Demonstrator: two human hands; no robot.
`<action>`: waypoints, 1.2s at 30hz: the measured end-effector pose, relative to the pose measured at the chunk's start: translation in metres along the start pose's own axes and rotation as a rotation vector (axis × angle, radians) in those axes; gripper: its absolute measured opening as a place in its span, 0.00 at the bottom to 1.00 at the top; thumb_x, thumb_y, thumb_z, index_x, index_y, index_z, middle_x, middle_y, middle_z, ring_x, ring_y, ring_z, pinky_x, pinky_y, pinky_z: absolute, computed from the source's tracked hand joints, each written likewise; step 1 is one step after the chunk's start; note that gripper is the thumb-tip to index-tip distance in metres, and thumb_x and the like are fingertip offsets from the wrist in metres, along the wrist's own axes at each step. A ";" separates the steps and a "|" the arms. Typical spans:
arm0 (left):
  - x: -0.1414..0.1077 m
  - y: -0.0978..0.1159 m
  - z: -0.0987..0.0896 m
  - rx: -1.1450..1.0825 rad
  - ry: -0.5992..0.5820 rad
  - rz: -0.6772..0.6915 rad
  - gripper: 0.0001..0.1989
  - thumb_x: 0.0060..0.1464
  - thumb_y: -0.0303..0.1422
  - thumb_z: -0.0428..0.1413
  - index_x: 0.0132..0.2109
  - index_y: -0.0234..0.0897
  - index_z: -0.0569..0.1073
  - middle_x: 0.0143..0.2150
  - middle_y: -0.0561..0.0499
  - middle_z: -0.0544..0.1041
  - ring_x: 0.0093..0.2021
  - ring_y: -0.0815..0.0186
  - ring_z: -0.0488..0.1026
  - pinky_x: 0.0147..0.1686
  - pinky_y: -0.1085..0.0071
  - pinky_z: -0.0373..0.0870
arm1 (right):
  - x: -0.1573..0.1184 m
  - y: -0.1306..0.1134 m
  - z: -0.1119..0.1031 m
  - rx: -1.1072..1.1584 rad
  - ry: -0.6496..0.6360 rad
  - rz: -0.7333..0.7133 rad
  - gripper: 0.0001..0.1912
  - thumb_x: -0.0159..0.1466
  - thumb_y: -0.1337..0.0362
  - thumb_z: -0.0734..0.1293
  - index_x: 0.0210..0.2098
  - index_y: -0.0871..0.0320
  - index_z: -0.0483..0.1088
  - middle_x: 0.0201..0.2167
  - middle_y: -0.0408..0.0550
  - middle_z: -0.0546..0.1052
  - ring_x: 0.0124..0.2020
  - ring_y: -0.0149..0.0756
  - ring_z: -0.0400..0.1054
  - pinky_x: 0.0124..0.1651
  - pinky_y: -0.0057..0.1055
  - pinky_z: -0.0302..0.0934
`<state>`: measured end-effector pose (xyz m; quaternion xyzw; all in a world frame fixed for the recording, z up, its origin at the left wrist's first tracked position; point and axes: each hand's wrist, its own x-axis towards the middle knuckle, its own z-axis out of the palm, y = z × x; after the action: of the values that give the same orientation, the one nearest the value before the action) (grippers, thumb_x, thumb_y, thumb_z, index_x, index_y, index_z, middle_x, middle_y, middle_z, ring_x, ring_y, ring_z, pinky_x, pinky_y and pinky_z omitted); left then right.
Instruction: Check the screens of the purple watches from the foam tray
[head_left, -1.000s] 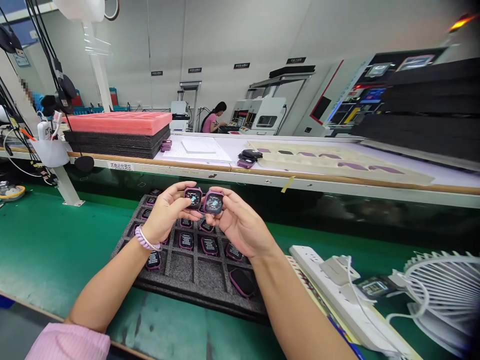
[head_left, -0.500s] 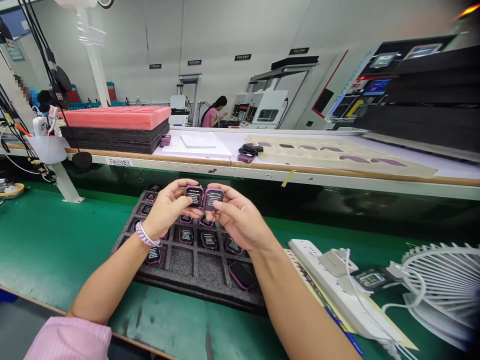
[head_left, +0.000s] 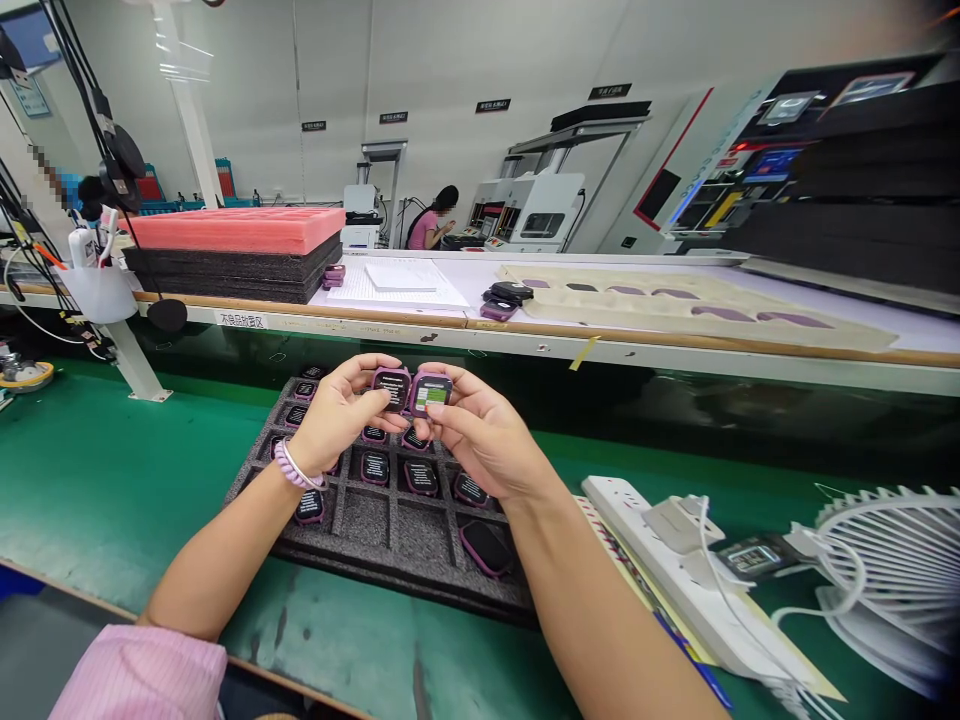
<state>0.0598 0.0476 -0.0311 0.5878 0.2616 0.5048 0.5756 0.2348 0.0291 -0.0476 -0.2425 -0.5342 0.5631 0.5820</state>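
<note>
My left hand [head_left: 337, 412] holds a purple smartwatch body [head_left: 392, 386] with white text on a dark screen. Beside it, my right hand [head_left: 480, 435] holds a second purple smartwatch body [head_left: 430, 392] whose screen shows green and white. The two watches touch side by side, above a dark grey foam tray [head_left: 375, 525]. The tray's cells hold several more purple watch bodies, one of them [head_left: 487, 547] with a dark screen near the front right.
A white power strip [head_left: 660, 560] with plugs and cables lies right of the tray, and a white fan [head_left: 892, 580] beyond it. A raised shelf [head_left: 525, 345] carries stacked pink and black foam [head_left: 232, 250], papers and more watches. Another person sits far behind.
Both hands have stayed together over the tray. The screen of the watch in my right hand changed from dark with text to green and white.
</note>
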 end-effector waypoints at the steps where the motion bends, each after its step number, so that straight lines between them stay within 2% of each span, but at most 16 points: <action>1: 0.000 0.000 0.000 0.000 0.002 0.000 0.18 0.49 0.29 0.58 0.49 0.34 0.69 0.41 0.49 0.76 0.27 0.68 0.79 0.29 0.78 0.79 | 0.000 0.000 0.000 -0.006 0.001 0.000 0.22 0.56 0.65 0.77 0.48 0.57 0.70 0.33 0.43 0.74 0.27 0.31 0.69 0.32 0.27 0.65; 8: -0.001 0.002 0.000 -0.029 -0.003 -0.001 0.20 0.46 0.27 0.57 0.49 0.34 0.70 0.39 0.51 0.76 0.27 0.67 0.79 0.29 0.77 0.79 | 0.000 -0.001 -0.001 -0.022 -0.010 -0.004 0.22 0.56 0.64 0.77 0.48 0.56 0.70 0.33 0.43 0.74 0.27 0.32 0.69 0.31 0.28 0.65; 15: -0.002 0.003 0.000 -0.082 -0.037 0.002 0.23 0.44 0.24 0.58 0.50 0.35 0.70 0.41 0.51 0.76 0.29 0.66 0.80 0.32 0.76 0.80 | -0.001 -0.003 -0.001 0.002 -0.042 -0.010 0.25 0.55 0.68 0.77 0.49 0.56 0.70 0.35 0.43 0.74 0.28 0.30 0.69 0.33 0.26 0.65; 18: -0.002 0.001 0.000 -0.059 -0.034 0.009 0.21 0.48 0.26 0.59 0.52 0.35 0.70 0.41 0.50 0.76 0.29 0.67 0.79 0.32 0.77 0.80 | 0.000 -0.001 0.000 0.007 0.007 -0.022 0.23 0.55 0.66 0.78 0.47 0.56 0.70 0.34 0.41 0.74 0.26 0.29 0.68 0.31 0.25 0.64; 21: -0.001 0.000 -0.001 -0.068 -0.029 -0.011 0.17 0.56 0.34 0.56 0.51 0.34 0.71 0.39 0.50 0.76 0.28 0.65 0.79 0.30 0.74 0.80 | 0.003 0.001 0.002 0.041 0.047 -0.012 0.19 0.58 0.58 0.77 0.44 0.57 0.71 0.32 0.42 0.73 0.23 0.30 0.66 0.28 0.26 0.62; 23: -0.001 0.000 -0.002 -0.082 -0.036 -0.021 0.16 0.57 0.36 0.54 0.51 0.34 0.71 0.38 0.49 0.75 0.28 0.64 0.79 0.30 0.73 0.80 | 0.003 0.002 0.002 0.049 0.058 0.006 0.20 0.58 0.55 0.77 0.44 0.57 0.71 0.31 0.43 0.73 0.22 0.30 0.66 0.27 0.27 0.62; 28: -0.002 0.001 -0.001 -0.059 -0.040 -0.018 0.18 0.52 0.30 0.56 0.51 0.35 0.71 0.39 0.50 0.75 0.28 0.65 0.79 0.31 0.73 0.81 | 0.002 0.002 0.003 0.022 0.082 -0.017 0.21 0.54 0.60 0.79 0.44 0.57 0.72 0.33 0.42 0.72 0.23 0.28 0.65 0.27 0.26 0.62; 36: -0.003 0.002 0.001 -0.045 -0.044 -0.016 0.18 0.51 0.28 0.55 0.51 0.34 0.71 0.41 0.50 0.76 0.28 0.66 0.79 0.31 0.74 0.81 | 0.002 0.003 0.004 -0.007 0.079 -0.027 0.20 0.55 0.59 0.79 0.43 0.56 0.72 0.33 0.42 0.72 0.23 0.28 0.64 0.26 0.25 0.62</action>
<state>0.0593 0.0440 -0.0303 0.5836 0.2424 0.4928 0.5982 0.2300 0.0307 -0.0480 -0.2596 -0.5159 0.5434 0.6092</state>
